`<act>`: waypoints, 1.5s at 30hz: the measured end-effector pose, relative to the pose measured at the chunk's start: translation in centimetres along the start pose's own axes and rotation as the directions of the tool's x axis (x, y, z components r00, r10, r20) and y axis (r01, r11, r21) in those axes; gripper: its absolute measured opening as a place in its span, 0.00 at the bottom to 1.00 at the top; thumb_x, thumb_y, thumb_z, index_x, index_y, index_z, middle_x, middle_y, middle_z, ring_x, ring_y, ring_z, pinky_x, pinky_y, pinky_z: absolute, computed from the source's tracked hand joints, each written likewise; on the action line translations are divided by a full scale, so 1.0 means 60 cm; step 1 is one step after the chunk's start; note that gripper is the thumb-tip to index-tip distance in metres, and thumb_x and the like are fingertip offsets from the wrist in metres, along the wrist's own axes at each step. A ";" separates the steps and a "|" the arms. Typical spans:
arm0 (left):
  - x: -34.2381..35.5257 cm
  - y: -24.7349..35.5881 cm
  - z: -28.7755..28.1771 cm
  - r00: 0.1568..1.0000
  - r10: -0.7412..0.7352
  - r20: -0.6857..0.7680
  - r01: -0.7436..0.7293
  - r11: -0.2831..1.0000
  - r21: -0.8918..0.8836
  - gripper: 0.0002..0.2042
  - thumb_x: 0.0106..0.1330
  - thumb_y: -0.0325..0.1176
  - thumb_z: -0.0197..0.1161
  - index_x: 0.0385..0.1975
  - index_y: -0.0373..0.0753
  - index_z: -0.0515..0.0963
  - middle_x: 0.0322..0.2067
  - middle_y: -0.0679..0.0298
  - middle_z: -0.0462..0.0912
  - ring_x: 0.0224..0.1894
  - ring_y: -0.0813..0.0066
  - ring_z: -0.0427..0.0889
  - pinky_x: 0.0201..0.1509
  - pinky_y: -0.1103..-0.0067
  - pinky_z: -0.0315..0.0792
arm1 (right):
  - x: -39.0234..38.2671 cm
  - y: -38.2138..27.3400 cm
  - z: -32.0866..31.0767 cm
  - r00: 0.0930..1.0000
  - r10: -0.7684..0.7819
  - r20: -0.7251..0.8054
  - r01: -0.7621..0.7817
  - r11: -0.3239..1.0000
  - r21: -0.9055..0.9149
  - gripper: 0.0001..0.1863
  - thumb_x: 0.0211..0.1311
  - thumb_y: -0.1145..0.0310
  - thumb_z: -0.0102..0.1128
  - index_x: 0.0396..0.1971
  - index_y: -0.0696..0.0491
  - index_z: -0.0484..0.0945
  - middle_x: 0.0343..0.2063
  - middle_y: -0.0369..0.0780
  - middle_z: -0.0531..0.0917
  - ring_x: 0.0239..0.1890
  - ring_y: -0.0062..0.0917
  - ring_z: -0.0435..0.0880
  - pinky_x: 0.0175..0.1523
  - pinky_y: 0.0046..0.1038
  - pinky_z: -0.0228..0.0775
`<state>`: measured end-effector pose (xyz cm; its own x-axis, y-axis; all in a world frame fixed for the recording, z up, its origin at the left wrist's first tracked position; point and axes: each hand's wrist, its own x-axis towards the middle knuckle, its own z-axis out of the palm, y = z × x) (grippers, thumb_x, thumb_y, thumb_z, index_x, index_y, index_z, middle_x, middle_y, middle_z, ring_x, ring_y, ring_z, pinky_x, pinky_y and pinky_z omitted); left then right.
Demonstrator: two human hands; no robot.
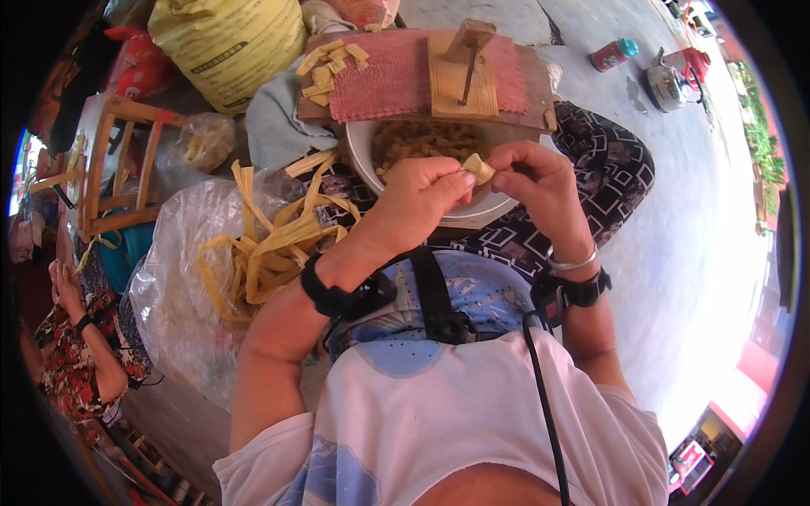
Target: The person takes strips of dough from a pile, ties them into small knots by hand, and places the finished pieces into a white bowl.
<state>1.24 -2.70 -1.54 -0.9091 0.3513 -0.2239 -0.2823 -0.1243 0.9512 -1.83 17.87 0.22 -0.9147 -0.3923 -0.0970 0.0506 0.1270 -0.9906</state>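
My left hand (434, 190) grips a small folded pale-yellow strip piece (475, 167) between thumb and fingers. The fingertips of my right hand (530, 177) pinch the same piece from the right. Below both hands is a wide metal basin (360, 148) with many brownish-yellow pieces (413, 139) in it. Behind it a wooden board (540, 115) bears a red mesh mat (380, 97), cut yellow pieces (325, 74) and a wooden block (464, 72) with an upright rod. Long yellow strips (266, 244) lie on a clear plastic sheet (169, 278) to my left.
A yellow sack (228, 51), grey cloth (283, 118), plastic bag (202, 143) and wooden stool (110, 169) stand or lie at left. Another person's hands (63, 287) handle a strip there. A teal-lidded bottle (613, 54) and kettle (671, 84) stand on the floor at right.
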 end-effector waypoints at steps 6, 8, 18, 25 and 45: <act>-0.050 0.060 0.004 0.949 -0.224 0.220 0.313 0.742 -0.593 0.12 0.66 0.33 0.55 0.21 0.37 0.71 0.17 0.70 0.65 0.19 0.85 0.60 0.19 0.86 0.50 | -0.008 0.001 -0.014 0.993 0.063 0.096 -0.077 0.984 0.158 0.06 0.57 0.82 0.60 0.35 0.60 0.79 0.34 0.32 0.81 0.36 0.12 0.77 0.44 0.16 0.71; -0.060 0.061 -0.021 0.947 -0.197 0.254 0.298 0.834 -0.464 0.10 0.67 0.32 0.55 0.25 0.35 0.73 0.19 0.69 0.68 0.19 0.84 0.63 0.20 0.86 0.56 | -0.019 -0.019 -0.001 0.996 0.052 0.069 -0.060 0.990 0.124 0.06 0.57 0.82 0.60 0.35 0.59 0.79 0.33 0.32 0.81 0.36 0.12 0.77 0.43 0.16 0.71; -0.011 0.066 0.004 0.999 -0.016 0.041 0.012 0.995 0.097 0.08 0.64 0.29 0.62 0.38 0.36 0.70 0.27 0.71 0.74 0.23 0.87 0.73 0.27 0.87 0.69 | -0.003 -0.091 0.016 0.983 0.076 0.165 -0.026 0.958 -0.286 0.05 0.56 0.81 0.60 0.33 0.61 0.78 0.27 0.34 0.83 0.34 0.15 0.80 0.41 0.19 0.73; -0.068 0.087 -0.049 0.989 0.011 -0.150 0.021 0.978 0.208 0.07 0.64 0.26 0.60 0.39 0.34 0.72 0.28 0.66 0.76 0.29 0.82 0.75 0.30 0.83 0.69 | -0.016 -0.081 -0.119 0.977 -0.009 -0.211 -0.023 0.988 -0.151 0.03 0.61 0.77 0.56 0.33 0.57 0.78 0.24 0.32 0.80 0.23 0.13 0.76 0.30 0.16 0.69; -0.018 0.101 0.003 0.923 0.113 0.368 -0.358 0.601 0.715 0.08 0.59 0.33 0.59 0.25 0.34 0.75 0.21 0.54 0.76 0.27 0.53 0.78 0.31 0.66 0.69 | -0.008 -0.117 -0.039 0.841 -0.058 0.537 0.447 0.635 -0.631 0.07 0.55 0.72 0.61 0.26 0.57 0.72 0.22 0.45 0.77 0.27 0.43 0.79 0.32 0.38 0.71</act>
<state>0.56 -3.67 4.50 -0.7584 0.6514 -0.0215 0.3746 0.4626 0.8035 -2.71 19.29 7.47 -0.5571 -0.8270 -0.0758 -0.6293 0.4800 -0.6112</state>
